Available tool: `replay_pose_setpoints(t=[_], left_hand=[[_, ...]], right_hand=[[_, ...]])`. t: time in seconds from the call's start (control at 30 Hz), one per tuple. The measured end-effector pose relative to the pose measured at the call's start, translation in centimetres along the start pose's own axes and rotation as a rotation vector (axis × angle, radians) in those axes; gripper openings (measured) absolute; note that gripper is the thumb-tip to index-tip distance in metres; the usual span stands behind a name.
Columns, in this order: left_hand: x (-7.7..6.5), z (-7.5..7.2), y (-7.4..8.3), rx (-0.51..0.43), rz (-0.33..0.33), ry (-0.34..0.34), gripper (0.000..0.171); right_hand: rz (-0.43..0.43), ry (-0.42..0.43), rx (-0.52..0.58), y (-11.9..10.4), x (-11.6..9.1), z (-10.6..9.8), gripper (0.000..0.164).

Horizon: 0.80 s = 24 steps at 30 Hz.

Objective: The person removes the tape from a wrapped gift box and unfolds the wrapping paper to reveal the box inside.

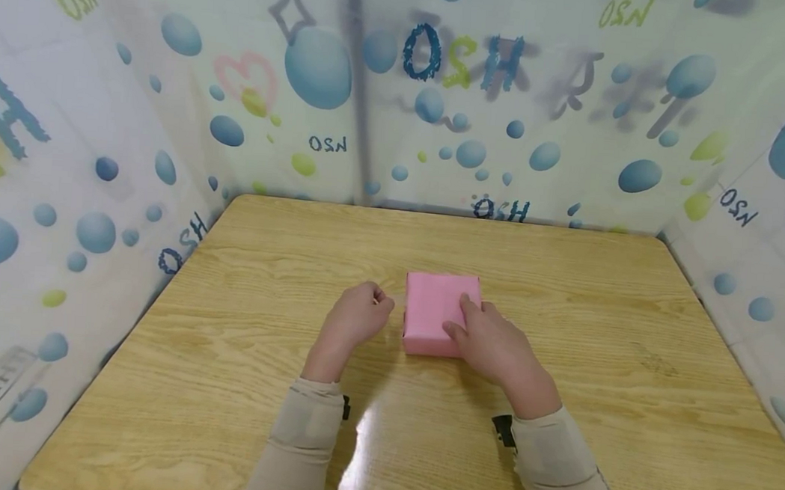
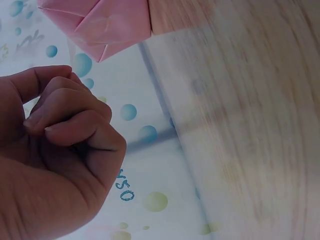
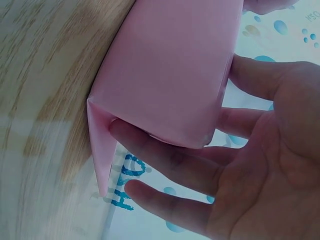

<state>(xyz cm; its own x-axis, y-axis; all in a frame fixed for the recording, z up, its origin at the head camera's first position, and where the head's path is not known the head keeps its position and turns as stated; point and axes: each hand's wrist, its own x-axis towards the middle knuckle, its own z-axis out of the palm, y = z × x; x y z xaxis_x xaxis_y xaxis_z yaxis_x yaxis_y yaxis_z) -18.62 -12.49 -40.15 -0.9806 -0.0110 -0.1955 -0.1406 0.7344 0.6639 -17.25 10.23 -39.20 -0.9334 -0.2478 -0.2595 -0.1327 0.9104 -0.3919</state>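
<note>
A pink paper-wrapped box [image 1: 434,307] sits on the wooden table in front of the person. My right hand [image 1: 494,343] grips its right end, with the thumb over the top. In the right wrist view, the fingers [image 3: 170,160] reach around that end, beside a loose paper flap [image 3: 102,150] that sticks out. Just left of the box, my left hand [image 1: 359,314] has its fingers curled and its thumb and index fingertip together. A faint clear strip, like tape, shows at those fingertips. The box's left end [image 2: 107,30] has folded paper with creases.
The wooden table [image 1: 220,414] extends around the box on every side. Printed curtains [image 1: 541,134] with blue bubbles and lettering hang behind it and along both sides. A dark wrist strap piece [image 1: 504,432] shows at the right sleeve.
</note>
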Motion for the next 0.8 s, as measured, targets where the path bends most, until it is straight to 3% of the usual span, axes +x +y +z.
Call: replay_pose_setpoints(t=[0.27, 0.8], left_hand=[[-0.1, -0.2, -0.2, -0.017, -0.038, 0.002, 0.026], [-0.1, -0.4, -1.1, 0.015, -0.052, 0.063, 0.023]], right_hand=[[-0.005, 0.004, -0.004, 0.1, 0.1, 0.1, 0.07], [0.013, -0.003, 0.01, 0.1, 0.0, 0.1, 0.071]])
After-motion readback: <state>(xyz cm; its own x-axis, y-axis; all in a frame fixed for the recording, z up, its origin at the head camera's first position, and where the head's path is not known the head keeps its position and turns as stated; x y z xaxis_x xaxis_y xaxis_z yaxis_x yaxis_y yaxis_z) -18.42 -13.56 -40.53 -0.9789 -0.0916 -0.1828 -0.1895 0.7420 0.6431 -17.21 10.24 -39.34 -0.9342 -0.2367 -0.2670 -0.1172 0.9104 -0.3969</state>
